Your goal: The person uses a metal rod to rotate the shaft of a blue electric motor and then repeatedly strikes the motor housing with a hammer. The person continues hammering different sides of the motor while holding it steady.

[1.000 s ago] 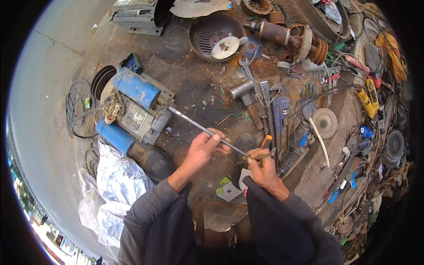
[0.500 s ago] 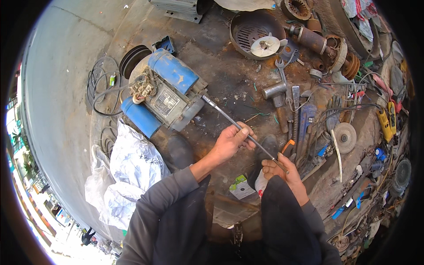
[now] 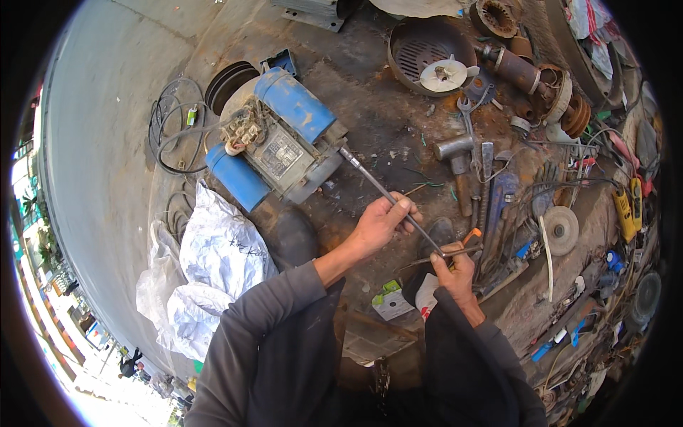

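A long T-handle socket wrench (image 3: 373, 182) runs slantwise between my hands. My left hand (image 3: 384, 222) is closed round its shaft, thumb on top. At the handle end, my right hand (image 3: 455, 274) pinches the wrench where its thin crossbar meets the shaft. The socket end reaches the near right edge of an electric motor (image 3: 282, 153), at its end housing; whether it sits on a bolt is too small to tell. Two blue cylindrical covers (image 3: 295, 103) flank the motor's label plate, and a tangle of wiring lies exposed beside them.
A hammer (image 3: 455, 147), a combination wrench (image 3: 466, 114) and other tools lie right of the motor. Beyond them are a round pan (image 3: 398, 67) and a rusty rotor shaft (image 3: 516, 67). A white sack (image 3: 220, 242) lies at left, a small box (image 3: 391, 304) between my feet.
My right hand has turned, and the crossbar now shows sideways across the wrench's end. The whole scene has shifted slightly right in view. The socket stays at the motor's edge.
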